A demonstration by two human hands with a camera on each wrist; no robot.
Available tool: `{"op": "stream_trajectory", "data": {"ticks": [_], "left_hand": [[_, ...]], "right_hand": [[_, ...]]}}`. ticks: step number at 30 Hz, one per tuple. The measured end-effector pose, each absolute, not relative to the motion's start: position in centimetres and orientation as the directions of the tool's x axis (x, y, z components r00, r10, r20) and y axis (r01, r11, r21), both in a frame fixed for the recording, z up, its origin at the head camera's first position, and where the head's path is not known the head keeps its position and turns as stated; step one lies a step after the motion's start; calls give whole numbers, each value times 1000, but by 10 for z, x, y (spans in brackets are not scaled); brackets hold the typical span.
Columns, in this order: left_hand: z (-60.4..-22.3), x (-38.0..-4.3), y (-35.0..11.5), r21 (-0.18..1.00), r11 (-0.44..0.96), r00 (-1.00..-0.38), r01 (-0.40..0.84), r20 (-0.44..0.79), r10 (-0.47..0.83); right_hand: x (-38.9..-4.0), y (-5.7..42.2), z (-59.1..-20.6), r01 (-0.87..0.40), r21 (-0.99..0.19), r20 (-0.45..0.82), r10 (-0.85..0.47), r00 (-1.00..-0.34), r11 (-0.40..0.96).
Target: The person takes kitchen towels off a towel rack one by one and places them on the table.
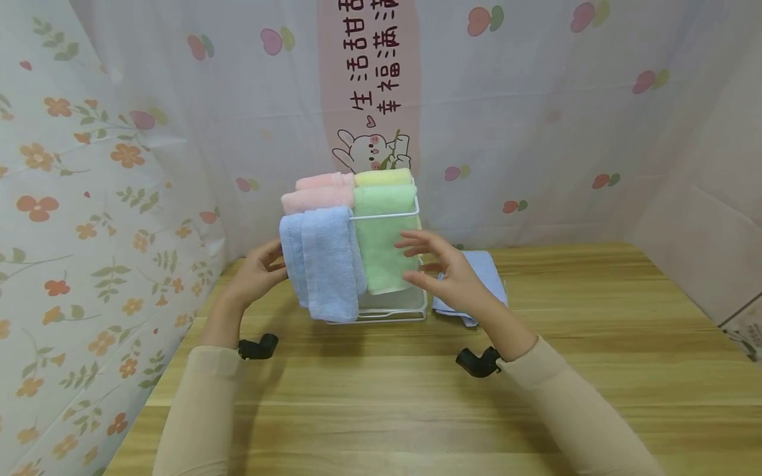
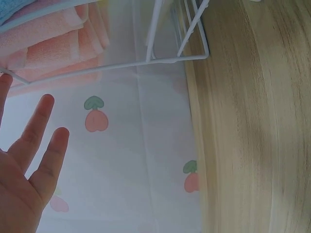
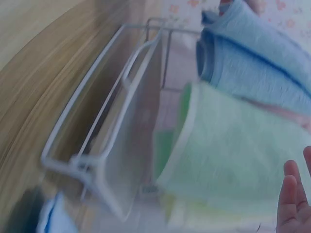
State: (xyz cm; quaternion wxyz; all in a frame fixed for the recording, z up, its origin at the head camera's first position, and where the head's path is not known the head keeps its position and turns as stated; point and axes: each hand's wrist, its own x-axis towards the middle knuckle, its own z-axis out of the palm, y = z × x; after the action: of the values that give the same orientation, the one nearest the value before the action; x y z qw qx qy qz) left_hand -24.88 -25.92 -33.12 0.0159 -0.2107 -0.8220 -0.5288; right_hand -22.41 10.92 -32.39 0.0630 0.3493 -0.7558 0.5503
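A white wire rack (image 1: 393,318) stands on the table with towels draped over its bars. On its front left hangs a blue towel (image 1: 327,264), beside a green towel (image 1: 387,244). Behind them are pink towels (image 1: 318,198) and a yellow towel (image 1: 383,177). My left hand (image 1: 257,276) is at the rack's left side, next to the blue towel; in the left wrist view its fingers are spread and one fingertip meets the wire. To the right of the green towel, my right hand (image 1: 449,274) has its fingers extended and holds nothing.
Another blue towel (image 1: 485,274) lies on the wooden table (image 1: 381,396), right of the rack and partly behind my right hand. A patterned curtain (image 1: 536,145) hangs behind the table, and a floral one (image 1: 77,218) at the left. Each wrist carries a black mount (image 1: 476,362).
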Motion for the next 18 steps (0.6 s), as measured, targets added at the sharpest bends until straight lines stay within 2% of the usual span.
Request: {"op": "stream_trajectory", "data": {"ticks": [7,18], "left_hand": [[-331,-249,-260,867,342,-910,362,248,334],[-333,-250,-261,865,342,-904,368,246,349]], "right_hand": [[-223,80,-314,-631,-771,521,-484,-703,87],[-229,53,-304,-611,-792,529,-500,-685,-1]]}}
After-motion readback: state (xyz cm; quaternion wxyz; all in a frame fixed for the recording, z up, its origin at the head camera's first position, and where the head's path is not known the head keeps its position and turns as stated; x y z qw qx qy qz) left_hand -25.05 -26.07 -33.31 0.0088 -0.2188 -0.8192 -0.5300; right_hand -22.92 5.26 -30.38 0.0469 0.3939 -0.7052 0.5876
